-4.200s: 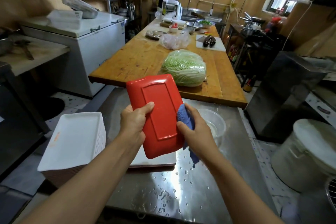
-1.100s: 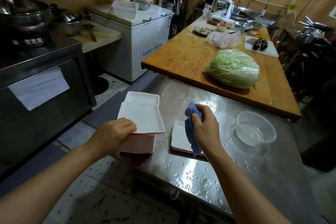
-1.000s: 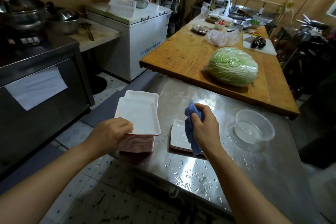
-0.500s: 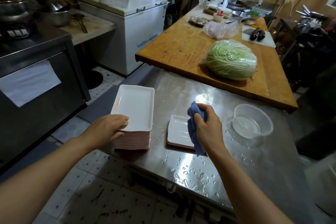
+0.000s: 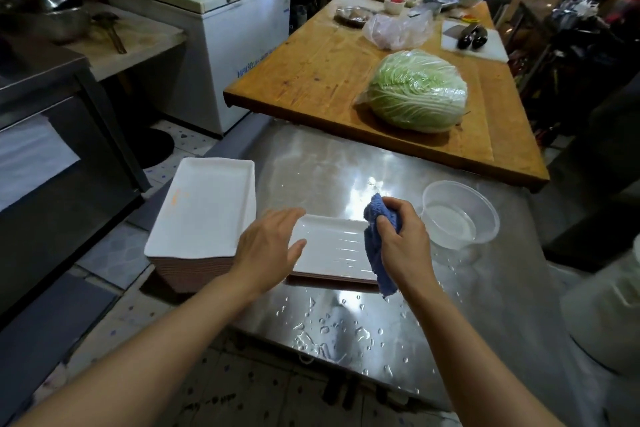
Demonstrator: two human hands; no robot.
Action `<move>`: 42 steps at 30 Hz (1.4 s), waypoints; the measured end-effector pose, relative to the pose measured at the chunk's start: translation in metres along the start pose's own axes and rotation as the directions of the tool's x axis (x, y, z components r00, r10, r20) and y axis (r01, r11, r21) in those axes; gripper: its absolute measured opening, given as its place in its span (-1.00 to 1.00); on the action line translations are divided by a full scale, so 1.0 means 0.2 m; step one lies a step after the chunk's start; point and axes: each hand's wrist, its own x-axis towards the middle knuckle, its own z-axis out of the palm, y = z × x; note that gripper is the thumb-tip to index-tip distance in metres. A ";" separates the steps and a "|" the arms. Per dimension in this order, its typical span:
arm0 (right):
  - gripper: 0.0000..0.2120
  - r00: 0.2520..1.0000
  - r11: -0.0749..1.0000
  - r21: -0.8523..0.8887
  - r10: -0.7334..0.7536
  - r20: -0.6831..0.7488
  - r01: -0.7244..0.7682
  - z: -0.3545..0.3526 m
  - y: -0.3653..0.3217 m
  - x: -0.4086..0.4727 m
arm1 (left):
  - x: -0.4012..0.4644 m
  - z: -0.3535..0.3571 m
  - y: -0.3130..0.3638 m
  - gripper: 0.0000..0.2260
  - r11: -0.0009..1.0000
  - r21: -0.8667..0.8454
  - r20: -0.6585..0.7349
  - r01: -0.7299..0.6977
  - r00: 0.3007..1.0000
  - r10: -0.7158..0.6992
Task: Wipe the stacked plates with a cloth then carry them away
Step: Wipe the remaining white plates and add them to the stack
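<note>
Wet plate (image 5: 332, 246) lies face-up on steel table (image 5: 346, 166), atop low remainder of unwiped pile, just right of tall stack of plates (image 5: 204, 211) at table's left edge. Plates judged rigid, light singly, heavy stacked, slippery when wet; best gripped at opposite rims. Left hand (image 5: 268, 246) hovers over plate's left end, fingers spread. Right hand (image 5: 401, 243) grips blue cloth (image 5: 379, 239). Clear bowl (image 5: 460, 215) near right.

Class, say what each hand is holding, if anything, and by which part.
The right hand grips the blue cloth bunched at its upper part, the tail hanging. The left hand holds nothing.
</note>
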 end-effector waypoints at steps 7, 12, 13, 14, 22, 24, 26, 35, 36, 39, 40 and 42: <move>-0.75 0.996 0.996 0.011 0.093 0.014 -0.093 -0.09 0.16 0.02 | 0.09 0.36 -0.01 -0.52 0.819 0.049 0.334 0.571 0.764 -0.553; -0.77 0.991 0.991 0.010 0.132 0.011 -0.132 -0.17 0.27 0.05 | 0.09 0.48 -0.06 -0.66 0.750 0.106 0.303 0.653 0.697 -0.650; -0.77 0.990 0.990 0.007 0.138 0.006 -0.138 -0.18 0.29 0.06 | 0.09 0.49 -0.06 -0.70 0.749 0.096 0.276 0.655 0.706 -0.653; -0.77 0.989 0.989 0.011 0.146 0.002 -0.146 -0.19 0.30 0.07 | 0.09 0.50 -0.06 -0.72 0.750 0.085 0.246 0.656 0.715 -0.654; -0.76 0.984 0.984 0.030 0.175 -0.019 -0.175 -0.25 0.37 0.12 | 0.08 0.48 -0.08 -0.76 0.755 0.061 0.188 0.653 0.736 -0.651; -0.75 0.982 0.982 0.030 0.188 -0.026 -0.187 -0.26 0.38 0.12 | 0.06 0.48 -0.09 -0.77 0.743 0.032 0.176 0.668 0.728 -0.662; -0.74 0.980 0.980 0.030 0.197 -0.030 -0.196 -0.26 0.38 0.13 | 0.06 0.48 -0.09 -0.80 0.713 -0.007 0.163 0.701 0.704 -0.691; -0.75 0.982 0.982 0.042 0.185 -0.029 -0.183 -0.27 0.38 0.15 | 0.11 0.43 -0.10 -0.82 0.529 -0.266 0.268 0.806 0.589 -0.763; -0.75 0.983 0.982 0.046 0.183 -0.033 -0.181 -0.27 0.37 0.15 | 0.12 0.43 -0.09 -0.82 0.473 -0.314 0.302 0.823 0.559 -0.772; -0.78 0.984 0.983 0.067 0.172 -0.042 -0.169 -0.29 0.37 0.15 | 0.13 0.40 -0.09 -0.75 0.383 -0.402 0.382 0.832 0.532 -0.756; -0.78 0.985 0.984 0.066 0.166 -0.045 -0.163 -0.30 0.36 0.16 | 0.14 0.39 -0.09 -0.72 0.381 -0.412 0.392 0.828 0.539 -0.746; -0.77 0.986 0.986 0.059 0.157 -0.059 -0.154 -0.33 0.35 0.17 | 0.16 0.36 -0.07 -0.67 0.371 -0.449 0.403 0.813 0.555 -0.727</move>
